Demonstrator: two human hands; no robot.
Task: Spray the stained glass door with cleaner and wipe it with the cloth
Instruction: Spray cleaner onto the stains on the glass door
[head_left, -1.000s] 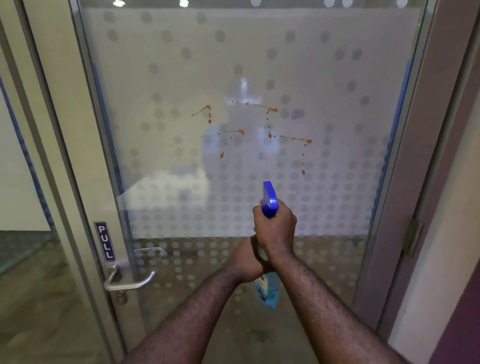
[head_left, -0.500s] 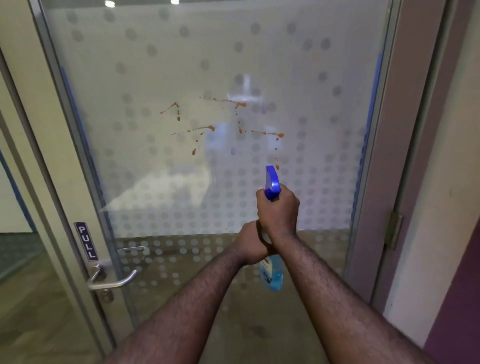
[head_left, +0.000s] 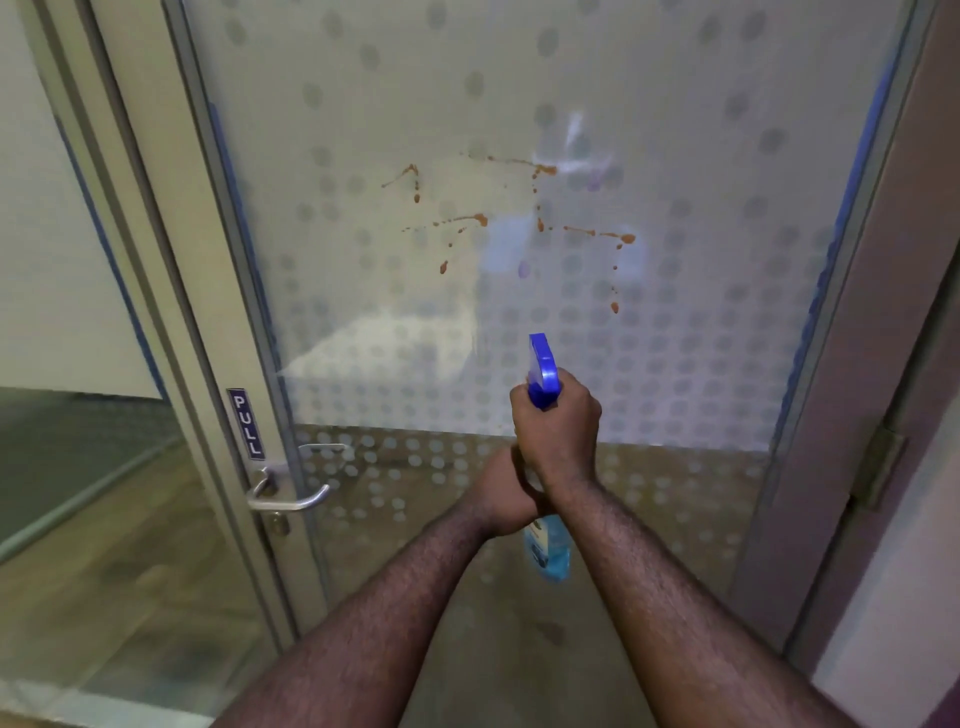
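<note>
A frosted, dotted glass door (head_left: 675, 130) fills the view. Orange-brown stain splatters (head_left: 519, 223) run across its middle. I hold a spray bottle (head_left: 546, 556) with blue liquid upright in front of the door, below the stains. Its blue spray head (head_left: 543, 371) points up at the glass. My right hand (head_left: 558, 431) is closed around the bottle's neck and trigger. My left hand (head_left: 501, 499) grips the bottle body lower down, partly behind my right wrist. No cloth is in view.
A metal lever handle (head_left: 291, 499) and a blue "PULL" sign (head_left: 245, 423) sit on the door's left frame. A glass side panel (head_left: 78, 260) stands to the left. The door jamb with a brass hinge (head_left: 878, 467) is on the right.
The view has swung back and forth sideways, so the door and stains shifted in frame. Both hands kept the same grip on the bottle below the stains.
</note>
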